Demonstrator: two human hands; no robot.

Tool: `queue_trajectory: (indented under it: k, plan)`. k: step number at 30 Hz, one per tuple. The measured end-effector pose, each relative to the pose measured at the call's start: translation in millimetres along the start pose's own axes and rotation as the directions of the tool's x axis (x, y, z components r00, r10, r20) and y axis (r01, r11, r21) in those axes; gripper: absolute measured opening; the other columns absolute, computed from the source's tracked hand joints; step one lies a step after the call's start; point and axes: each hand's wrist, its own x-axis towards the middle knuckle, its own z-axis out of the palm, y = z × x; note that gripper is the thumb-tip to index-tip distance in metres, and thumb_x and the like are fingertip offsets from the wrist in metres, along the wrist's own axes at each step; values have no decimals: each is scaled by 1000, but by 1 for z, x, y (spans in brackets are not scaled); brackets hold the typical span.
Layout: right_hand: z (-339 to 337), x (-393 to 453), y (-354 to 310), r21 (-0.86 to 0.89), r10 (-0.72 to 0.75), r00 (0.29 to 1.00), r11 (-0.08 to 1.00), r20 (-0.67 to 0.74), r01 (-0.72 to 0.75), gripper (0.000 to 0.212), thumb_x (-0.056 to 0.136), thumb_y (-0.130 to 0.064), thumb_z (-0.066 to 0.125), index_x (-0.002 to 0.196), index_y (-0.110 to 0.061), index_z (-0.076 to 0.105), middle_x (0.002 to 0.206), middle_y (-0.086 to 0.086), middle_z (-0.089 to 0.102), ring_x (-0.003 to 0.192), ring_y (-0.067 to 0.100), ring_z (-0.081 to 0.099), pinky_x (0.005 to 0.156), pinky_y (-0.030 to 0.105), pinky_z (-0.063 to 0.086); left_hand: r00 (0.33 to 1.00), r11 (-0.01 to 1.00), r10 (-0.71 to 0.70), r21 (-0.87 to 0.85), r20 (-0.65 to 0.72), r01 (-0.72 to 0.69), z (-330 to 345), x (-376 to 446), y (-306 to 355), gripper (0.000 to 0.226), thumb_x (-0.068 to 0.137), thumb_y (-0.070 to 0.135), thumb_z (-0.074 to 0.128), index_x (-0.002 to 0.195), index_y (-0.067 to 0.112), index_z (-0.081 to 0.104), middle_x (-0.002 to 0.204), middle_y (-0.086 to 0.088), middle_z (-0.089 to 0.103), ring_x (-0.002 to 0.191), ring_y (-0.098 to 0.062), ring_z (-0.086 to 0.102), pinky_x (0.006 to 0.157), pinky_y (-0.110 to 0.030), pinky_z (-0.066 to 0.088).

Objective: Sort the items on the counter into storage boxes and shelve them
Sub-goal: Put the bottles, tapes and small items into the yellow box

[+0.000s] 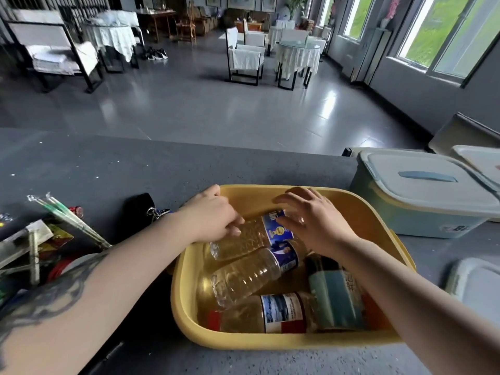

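Left hand (213, 212) has its fingers curled on the top bottle (251, 234) lying in the yellow box (270, 341) on the worktop; right hand (313, 220) rests spread open on its label. I'd nest it flat beside the others, keeping the stack below the rim.

A yellow bin (270, 341) sits open on the grey counter (108, 169). Inside, clear bottles lie on their sides: a far bottle (251, 236) with a blue label, a middle bottle (249, 274) crossing just below it, and a near bottle (259, 312) with a red-and-white label. A dark teal-labelled bottle (332, 293) lies at the right. Beside the bin, a lidded pale-blue box (422, 196) stands closed.
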Motion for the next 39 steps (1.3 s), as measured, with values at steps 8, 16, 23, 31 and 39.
queue_trajectory:
  k: [8,16,23,31,39]
  plan:
    - [19,1,22,-54,107,979,994,172,-99,41,90,-42,60,129,-35,54,131,-6,51,119,19,49,89,34,49,991,984,49,163,125,-70,2,0,12,44,91,59,39,121,32,55,116,1,62,105,-27,45,103,-45,36]
    - [19,-4,21,-71,149,969,988,198,-137,45,93,-48,52,136,-40,48,138,-4,44,129,21,40,103,41,41,995,994,94,58,43,-97,5,-4,33,56,91,57,45,137,25,42,133,2,49,119,-22,50,99,-41,43]
    - [-6,-33,31,-300,582,764,808,279,-507,82,62,-92,43,101,-23,61,104,-1,66,86,12,61,65,28,50,967,966,253,55,-23,-251,22,-9,57,53,88,39,59,135,21,42,133,-1,38,127,-22,34,109,-47,28]
    - [-15,-43,12,-225,527,767,850,366,-477,53,70,-76,60,87,-26,64,83,-7,62,73,12,58,54,26,42,961,950,270,150,51,-275,25,-8,63,65,81,38,69,135,17,41,134,-6,32,125,-26,31,102,-46,32]
    - [-77,-76,17,-120,342,940,932,-17,-341,32,77,-58,67,68,-27,70,52,-9,57,50,3,53,50,25,44,933,947,308,28,186,-319,17,-8,52,79,75,27,73,142,29,32,130,7,35,118,-16,35,97,-41,34]
